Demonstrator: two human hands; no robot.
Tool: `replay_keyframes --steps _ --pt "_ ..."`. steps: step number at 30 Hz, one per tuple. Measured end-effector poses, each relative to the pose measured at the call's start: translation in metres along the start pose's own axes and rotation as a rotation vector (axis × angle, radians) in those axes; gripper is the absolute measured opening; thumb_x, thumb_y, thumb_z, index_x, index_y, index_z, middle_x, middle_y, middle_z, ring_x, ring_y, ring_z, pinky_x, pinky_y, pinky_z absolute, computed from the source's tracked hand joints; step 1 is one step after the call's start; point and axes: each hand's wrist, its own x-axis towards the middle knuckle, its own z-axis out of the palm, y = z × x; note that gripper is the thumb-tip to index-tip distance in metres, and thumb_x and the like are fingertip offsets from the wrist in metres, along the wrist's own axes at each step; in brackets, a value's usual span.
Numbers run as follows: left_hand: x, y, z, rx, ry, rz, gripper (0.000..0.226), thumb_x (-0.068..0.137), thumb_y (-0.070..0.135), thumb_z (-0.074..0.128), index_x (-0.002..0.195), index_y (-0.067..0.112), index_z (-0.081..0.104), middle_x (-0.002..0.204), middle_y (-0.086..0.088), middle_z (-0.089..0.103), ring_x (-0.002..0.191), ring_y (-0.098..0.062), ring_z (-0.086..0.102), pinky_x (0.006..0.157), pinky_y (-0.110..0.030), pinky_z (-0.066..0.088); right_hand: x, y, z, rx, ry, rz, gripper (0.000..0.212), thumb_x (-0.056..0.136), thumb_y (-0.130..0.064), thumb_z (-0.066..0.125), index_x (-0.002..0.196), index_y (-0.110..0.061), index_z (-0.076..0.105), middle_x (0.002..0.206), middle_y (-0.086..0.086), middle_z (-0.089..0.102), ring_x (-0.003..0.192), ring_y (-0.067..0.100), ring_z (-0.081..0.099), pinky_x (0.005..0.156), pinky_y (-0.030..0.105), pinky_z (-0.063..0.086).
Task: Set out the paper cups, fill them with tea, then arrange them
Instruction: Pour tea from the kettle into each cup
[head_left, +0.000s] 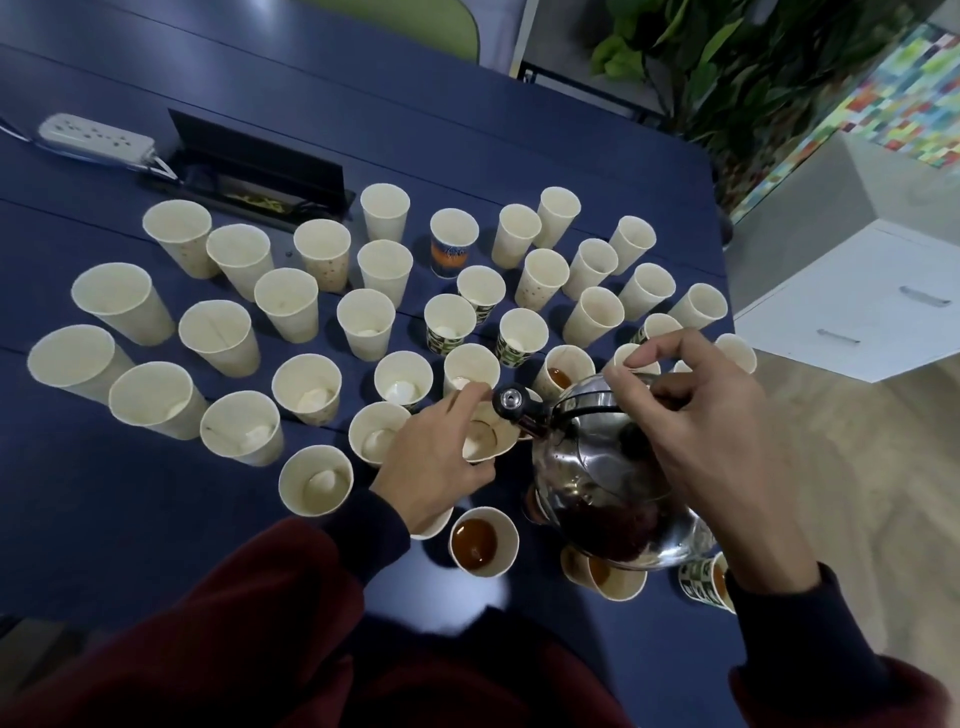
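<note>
Several cream paper cups stand on the dark blue table (156, 519). My left hand (436, 457) grips one paper cup (491, 434), tilted toward the kettle. My right hand (696, 415) grips the handle of a shiny steel kettle (597, 478), which is tipped with its spout (511, 402) over that cup. Dark tea shows through the kettle's glass. Tea fills a cup (483, 540) near the front edge, another cup (563, 374) behind the kettle, and cups (608, 574) partly hidden under the kettle. Most of the other cups, like the far-left one (72, 361), look empty.
A white power strip (96, 137) and an open black cable box (260, 171) lie at the back left. To the right of the table stand a white drawer cabinet (857, 301) and a green plant (727, 62). A green chair back (415, 21) is behind the table.
</note>
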Motion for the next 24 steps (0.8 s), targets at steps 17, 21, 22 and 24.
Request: replay_keyframes --steps 17,21,22,24 --pt "-0.0002 -0.0055 0.0046 0.049 -0.029 -0.036 0.061 0.072 0.026 0.079 0.124 0.028 0.047 0.118 0.004 0.065 0.101 -0.021 0.060 0.078 -0.025 0.043 -0.0017 0.0039 0.0018 -0.044 0.014 -0.020 0.019 0.091 -0.032 0.072 0.087 -0.020 0.058 0.039 -0.008 0.045 0.042 0.012 0.038 0.047 0.016 0.029" --pt "0.0004 -0.0046 0.0045 0.058 -0.029 -0.042 0.060 0.072 0.025 0.079 0.123 0.028 0.048 0.115 0.006 0.065 0.100 -0.020 0.060 0.076 -0.026 0.043 -0.0036 0.0051 0.0007 -0.011 0.031 -0.008 0.021 0.090 -0.034 0.074 0.086 -0.021 0.058 0.045 0.004 0.050 0.043 0.012 0.034 0.046 0.018 0.029" --pt "0.0006 -0.0046 0.0047 0.065 -0.032 -0.046 0.061 0.072 0.026 0.079 0.124 0.028 0.047 0.115 0.006 0.065 0.101 -0.020 0.060 0.076 -0.026 0.042 -0.0040 0.0049 0.0009 -0.009 0.033 -0.006 0.021 0.090 -0.034 0.074 0.086 -0.021 0.058 0.046 0.005 0.051 0.043 0.012 0.034 0.046 0.019 0.029" --pt "0.0010 -0.0051 0.0053 0.079 -0.031 -0.046 0.061 0.072 0.026 0.079 0.125 0.028 0.047 0.115 0.005 0.065 0.100 -0.021 0.060 0.076 -0.025 0.041 -0.0043 0.0041 0.0015 -0.010 0.035 0.000 0.021 0.090 -0.035 0.074 0.085 -0.022 0.058 0.045 0.003 0.051 0.043 0.012 0.034 0.046 0.019 0.029"
